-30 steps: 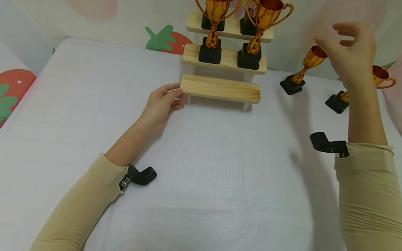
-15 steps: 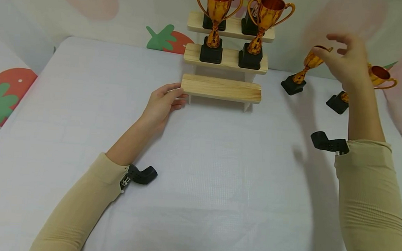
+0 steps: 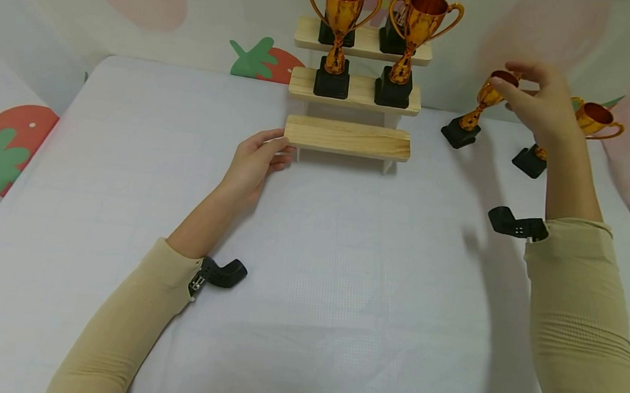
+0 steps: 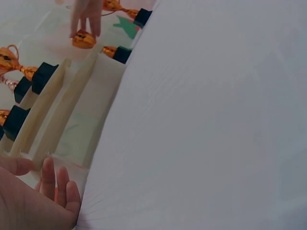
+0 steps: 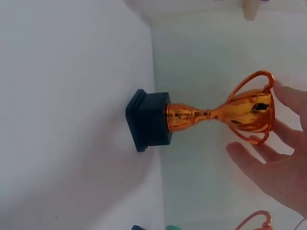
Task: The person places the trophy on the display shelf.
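Note:
My left hand (image 3: 251, 164) grips the left end of the lowest shelf (image 3: 347, 137) of a three-step wooden display stand, thumb at its edge. In the left wrist view the fingers (image 4: 61, 184) show beside the shelf end. A gold trophy cup (image 3: 490, 96) on a black base stands upright on the table, right of the stand. My right hand (image 3: 545, 107) hovers at its bowl with thumb and fingers spread apart. Seen from the right wrist, the trophy's rim and two handles lie between the fingertips, its base (image 5: 149, 120) on the table.
Two gold trophies (image 3: 402, 64) stand on the middle shelf (image 3: 360, 92), with more on the top shelf (image 3: 366, 43) behind. Another trophy (image 3: 597, 119) is at the far right, partly behind the right forearm. A wall with strawberry pictures (image 3: 268, 63) borders the white table (image 3: 344, 251).
My right hand has come down and slightly left, from above the right-hand trophies to the nearer trophy's bowl. The left hand keeps its place at the shelf end.

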{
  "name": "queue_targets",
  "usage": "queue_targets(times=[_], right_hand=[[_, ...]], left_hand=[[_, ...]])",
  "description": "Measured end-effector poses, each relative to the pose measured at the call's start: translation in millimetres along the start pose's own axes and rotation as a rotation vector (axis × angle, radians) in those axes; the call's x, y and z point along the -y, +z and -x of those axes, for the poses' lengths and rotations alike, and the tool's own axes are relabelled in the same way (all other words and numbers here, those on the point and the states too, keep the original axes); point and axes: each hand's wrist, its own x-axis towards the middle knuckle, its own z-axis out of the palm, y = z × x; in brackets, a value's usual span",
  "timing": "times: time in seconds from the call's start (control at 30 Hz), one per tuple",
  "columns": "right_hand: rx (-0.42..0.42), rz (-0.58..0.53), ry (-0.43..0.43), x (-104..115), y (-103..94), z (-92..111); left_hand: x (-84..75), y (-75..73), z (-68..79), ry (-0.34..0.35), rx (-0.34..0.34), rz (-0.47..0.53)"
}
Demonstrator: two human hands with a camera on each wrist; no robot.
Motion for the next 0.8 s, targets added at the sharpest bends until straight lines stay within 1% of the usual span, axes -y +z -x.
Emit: queue_targets(times=[0.23, 0.53, 0.7, 0.8], right_hand=[[0.033, -0.078, 0.006, -4.1, -0.3, 1.1], [0.037, -0.043, 0.007, -9.3, -2.0, 7.6], [0.024, -0.076, 0.045, -8.9, -1.7, 6.9], [0.014, -0.101, 0.045, -9.0, -1.7, 6.2]], left_hand=[[0.0, -0.2, -0.1, -0.001, 0.006, -0.012], [0.0, -0.8, -0.2, -0.005, 0.008, -0.022], [0.0, -0.7, -0.1, -0.009, 0.004, -0.021], [0.1, -0.8, -0.2, -0.010, 0.003, -0.021]])
